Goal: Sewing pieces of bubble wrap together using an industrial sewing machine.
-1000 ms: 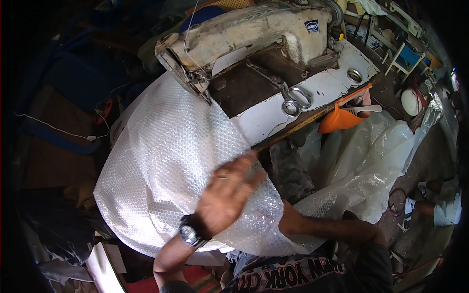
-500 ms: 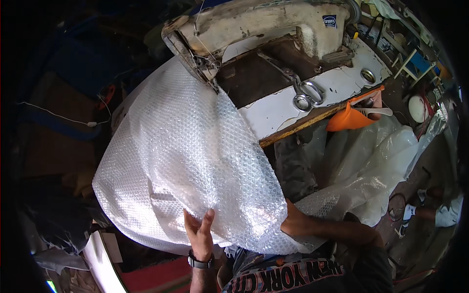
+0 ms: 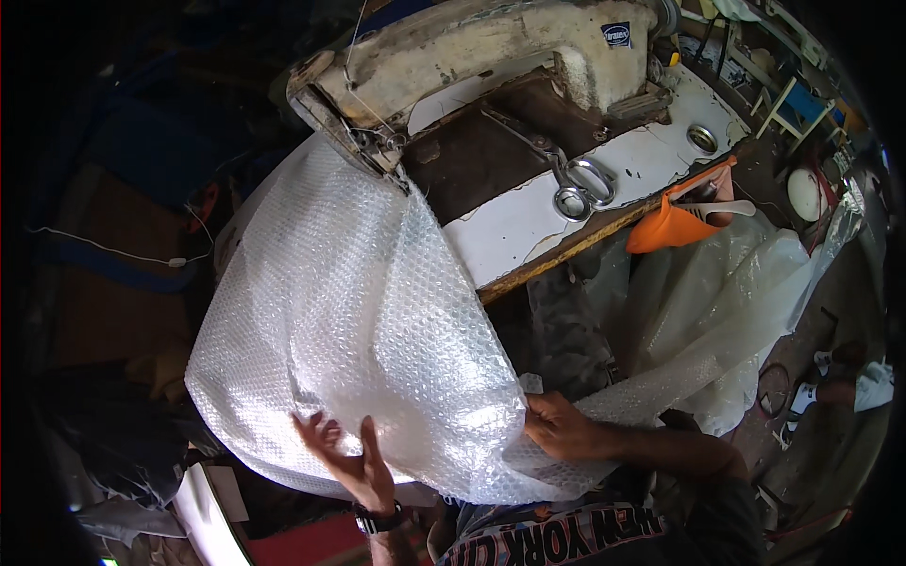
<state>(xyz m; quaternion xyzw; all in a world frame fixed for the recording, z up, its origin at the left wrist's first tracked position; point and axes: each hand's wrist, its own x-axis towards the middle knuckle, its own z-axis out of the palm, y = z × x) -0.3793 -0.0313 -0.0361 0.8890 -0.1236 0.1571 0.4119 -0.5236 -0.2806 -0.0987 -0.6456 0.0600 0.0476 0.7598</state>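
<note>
Looking at a big, clear bubble-wrap sheet (image 3: pixel 415 311), draped from the needle end of a worn, cream-coloured metal sewing machine (image 3: pixel 472 52) down toward the body, wavy and bunched on the near side. Seems partway along, at a guess: upper end already up at the needle, most of the visible spread loose on the near side. Would count that loose stretch as the part left. Can't make out any stitching at this size, so wouldn't swear to the amount done.

Seeing the hands well apart. Got the right hand (image 3: pixel 557 426) closed on the sheet's right edge, apparently gripping, though can't see the fingertips properly. Got the left hand (image 3: pixel 363 469) spread wide and slightly blurred at the near part of the sheet, not grasping anything as far as visible. Can't tell about contact.

Also spotting large silver metal scissors (image 3: pixel 557 160) untouched on the chipped white-and-brown tabletop (image 3: pixel 500 241), plus a bright orange pouch (image 3: pixel 653 229) at the table's edge. Seeing a heap of cloudy, translucent plastic (image 3: pixel 698 316) beyond the right forearm (image 3: pixel 656 446) too. Can't tell about any join with the sheet.
</note>
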